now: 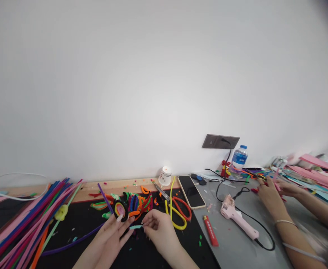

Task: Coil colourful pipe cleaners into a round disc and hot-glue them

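Note:
My left hand (pixel 115 233) has its fingers partly spread, and a round black piece with a yellow and pink middle (pixel 120 210) rests at its fingertips. A short pale-green strip (pixel 136 226) spans the gap between my hands. My right hand (pixel 157 228) pinches the strip's right end between thumb and fingers. Beyond my hands, a cluster of bent colourful fuzzy stems (pixel 138 202) lies on the black mat (pixel 186 239). Yellow-handled scissors (pixel 178 220) lie just right of my right hand, with a red-orange loop (pixel 185 209) beside them.
Long fuzzy stems (pixel 37 224) fill the left side. To the right are a phone (pixel 192 191), a white cup (pixel 164 176), a red box-cutter-like stick (pixel 210 231), a pink glue gun (pixel 239 218) with its cord, and a bottle (pixel 239 158). Another person's hands (pixel 273 192) work at far right.

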Demonstrator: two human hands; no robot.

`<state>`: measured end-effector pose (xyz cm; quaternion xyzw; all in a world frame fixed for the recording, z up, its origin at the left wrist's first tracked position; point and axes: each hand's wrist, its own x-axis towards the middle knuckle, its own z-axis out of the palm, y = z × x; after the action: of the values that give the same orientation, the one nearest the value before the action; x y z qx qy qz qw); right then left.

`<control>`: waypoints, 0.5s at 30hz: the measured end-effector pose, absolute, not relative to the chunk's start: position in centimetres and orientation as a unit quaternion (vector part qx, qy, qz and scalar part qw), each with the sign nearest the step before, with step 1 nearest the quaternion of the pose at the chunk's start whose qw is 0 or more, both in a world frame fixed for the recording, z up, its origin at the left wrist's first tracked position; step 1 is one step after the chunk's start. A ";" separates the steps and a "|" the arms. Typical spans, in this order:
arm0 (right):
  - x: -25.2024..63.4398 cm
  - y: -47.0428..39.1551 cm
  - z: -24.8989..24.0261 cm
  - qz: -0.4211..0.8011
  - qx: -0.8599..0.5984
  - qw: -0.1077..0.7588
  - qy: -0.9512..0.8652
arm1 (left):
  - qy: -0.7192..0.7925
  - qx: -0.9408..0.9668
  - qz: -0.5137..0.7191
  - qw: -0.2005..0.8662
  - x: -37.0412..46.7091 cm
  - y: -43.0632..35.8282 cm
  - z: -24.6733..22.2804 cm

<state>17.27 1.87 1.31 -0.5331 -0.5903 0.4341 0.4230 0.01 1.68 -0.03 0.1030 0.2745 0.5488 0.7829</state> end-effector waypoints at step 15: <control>16.6 1.2 0.6 0.478 -0.522 0.406 -0.578 | 0.276 0.164 0.510 0.798 0.8 0.6 1.7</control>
<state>16.55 1.16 0.62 -0.5224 -0.5775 0.4784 0.4058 0.83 0.57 1.70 0.1640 0.2762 0.5104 0.7977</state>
